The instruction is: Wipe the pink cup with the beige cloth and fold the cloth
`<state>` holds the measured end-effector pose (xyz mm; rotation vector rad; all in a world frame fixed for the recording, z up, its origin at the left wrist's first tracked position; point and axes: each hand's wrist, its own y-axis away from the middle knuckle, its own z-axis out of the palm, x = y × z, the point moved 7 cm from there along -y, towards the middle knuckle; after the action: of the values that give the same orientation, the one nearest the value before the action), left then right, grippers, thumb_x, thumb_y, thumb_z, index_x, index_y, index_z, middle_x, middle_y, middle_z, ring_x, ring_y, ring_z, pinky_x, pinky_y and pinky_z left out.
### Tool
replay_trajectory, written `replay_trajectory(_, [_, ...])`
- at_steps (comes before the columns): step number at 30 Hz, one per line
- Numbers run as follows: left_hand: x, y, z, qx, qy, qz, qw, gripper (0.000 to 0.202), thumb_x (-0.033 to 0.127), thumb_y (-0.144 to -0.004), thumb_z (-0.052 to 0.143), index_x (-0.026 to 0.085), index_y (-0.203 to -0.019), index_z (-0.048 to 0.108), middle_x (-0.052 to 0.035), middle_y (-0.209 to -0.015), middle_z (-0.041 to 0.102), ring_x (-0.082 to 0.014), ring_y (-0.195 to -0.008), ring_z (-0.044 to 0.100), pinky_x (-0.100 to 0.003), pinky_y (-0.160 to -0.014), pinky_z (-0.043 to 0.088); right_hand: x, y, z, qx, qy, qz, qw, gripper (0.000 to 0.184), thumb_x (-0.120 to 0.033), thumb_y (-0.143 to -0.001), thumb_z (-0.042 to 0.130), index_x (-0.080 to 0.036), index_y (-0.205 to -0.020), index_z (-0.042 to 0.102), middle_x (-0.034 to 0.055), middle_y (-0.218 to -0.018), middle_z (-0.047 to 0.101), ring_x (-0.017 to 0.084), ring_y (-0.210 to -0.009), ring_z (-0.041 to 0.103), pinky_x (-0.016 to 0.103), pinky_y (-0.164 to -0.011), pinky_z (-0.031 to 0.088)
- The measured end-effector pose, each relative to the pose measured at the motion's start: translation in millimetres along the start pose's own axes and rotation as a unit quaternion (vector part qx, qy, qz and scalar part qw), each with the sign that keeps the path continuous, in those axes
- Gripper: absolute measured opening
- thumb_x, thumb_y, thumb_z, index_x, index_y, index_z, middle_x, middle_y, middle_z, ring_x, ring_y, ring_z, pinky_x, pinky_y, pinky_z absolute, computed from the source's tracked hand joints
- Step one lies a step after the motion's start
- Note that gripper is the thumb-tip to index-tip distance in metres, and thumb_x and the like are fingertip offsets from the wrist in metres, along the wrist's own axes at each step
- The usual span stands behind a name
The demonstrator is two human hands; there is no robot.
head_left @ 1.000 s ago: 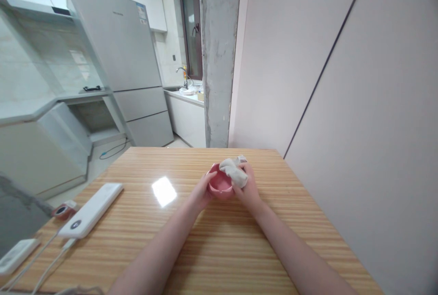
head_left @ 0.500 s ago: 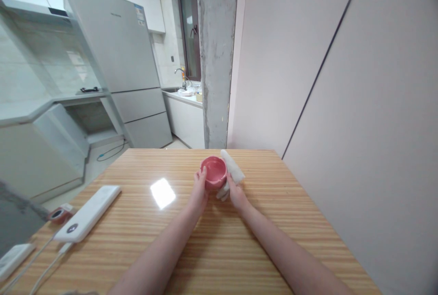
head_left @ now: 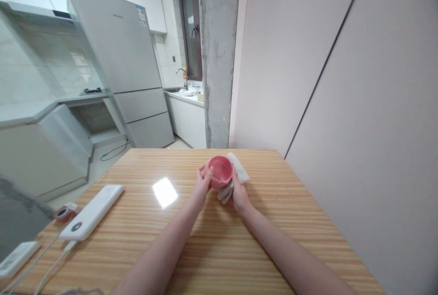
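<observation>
Toward the far end of the wooden table (head_left: pixel 205 249), approx. centre, the pink bowl (head_left: pixel 221 171) sits btwn both hands, tipped up so 1 round face looks back at the camera. Can't tell if that face is mouth or base, nor if the bowl touches the tabletop. It's round, so no long axis to speak of. The left hand (head_left: pixel 202 186) lies at its left, fingers closed on that edge. The right hand (head_left: pixel 240 194) lies at its right, gripping a white cloth (head_left: pixel 237 172) pressed vs. the bowl's right side and underneath. Both hands are equally near. Well apart, at the table's left, lies a white power bank (head_left: pixel 91 211).
</observation>
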<state>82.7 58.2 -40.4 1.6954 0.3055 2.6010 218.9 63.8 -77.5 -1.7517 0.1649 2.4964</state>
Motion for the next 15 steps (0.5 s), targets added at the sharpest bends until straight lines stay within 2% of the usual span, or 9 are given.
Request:
replay_trajectory(2, [-4.9,2.2,2.8,-0.036,-0.035,-0.053,0.997,0.057,0.055,-0.072,0.066,0.024,-0.117,0.047,-0.0062,-0.098,0.064,-0.0145,-0.075,0.062,-0.023,-0.059,0.048,-4.0,-4.3,-9.7,0.026,0.017,0.021,0.999,0.065,-0.074,-0.075,0.045,-0.016,-0.09,0.07,0.0049,-0.054,0.067,0.024,-0.07,0.069,0.032,-0.064,0.056])
replay_trajectory(5, [-5.3,8.3,11.1,-0.091,-0.054,-0.07,0.992,0.051,0.044,-0.072,0.068,0.026,-0.117,0.052,-0.0058,-0.109,0.063,-0.0164,-0.084,0.062,-0.019,-0.055,0.046,-17.0,-10.6,-22.1,0.066,0.01,-0.01,0.998,0.06,-0.07,-0.075,0.049,-0.017,-0.094,0.07,0.005,-0.073,0.073,0.023,-0.089,0.068,0.031,-0.076,0.055])
replay_trajectory(7, [-0.9,9.5,11.9,-0.074,-0.035,-0.04,0.996,0.044,0.038,-0.074,0.066,0.026,-0.115,0.056,-0.0053,-0.116,0.061,-0.0191,-0.096,0.06,-0.019,-0.058,0.047,-17.0,-9.6,-18.6,0.052,0.003,-0.014,0.999,0.06,-0.07,-0.074,0.05,-0.017,-0.092,0.07,0.006,-0.08,0.074,0.023,-0.095,0.067,0.031,-0.08,0.054])
replay_trajectory(11, [8.7,6.8,7.7,-0.017,0.063,0.047,0.997,0.044,0.036,-0.077,0.064,0.027,-0.119,0.051,-0.0038,-0.121,0.059,-0.0191,-0.105,0.058,-0.024,-0.072,0.051,-3.2,-0.2,1.8,-0.027,-0.008,0.009,1.0,0.063,-0.075,-0.072,0.049,-0.016,-0.082,0.07,0.0083,-0.069,0.072,0.023,-0.082,0.069,0.029,-0.067,0.056])
replay_trajectory(13, [6.7,4.9,7.5,-0.02,0.063,0.044,0.997,0.048,0.04,-0.076,0.066,0.027,-0.118,0.048,-0.0038,-0.115,0.061,-0.0163,-0.097,0.061,-0.023,-0.071,0.05,-1.5,-0.1,1.6,-0.025,-0.011,0.007,1.0,0.064,-0.075,-0.072,0.048,-0.016,-0.082,0.07,0.0077,-0.067,0.071,0.022,-0.075,0.069,0.029,-0.061,0.055])
replay_trajectory(15, [-1.4,3.8,8.4,-0.033,0.024,-0.003,0.999,0.051,0.047,-0.075,0.067,0.025,-0.117,0.048,-0.0042,-0.101,0.064,-0.0139,-0.08,0.063,-0.022,-0.062,0.049,-3.3,-4.5,-6.7,0.002,-0.003,0.015,1.0,0.067,-0.076,-0.073,0.044,-0.015,-0.083,0.071,0.0072,-0.063,0.071,0.023,-0.071,0.069,0.03,-0.06,0.055])
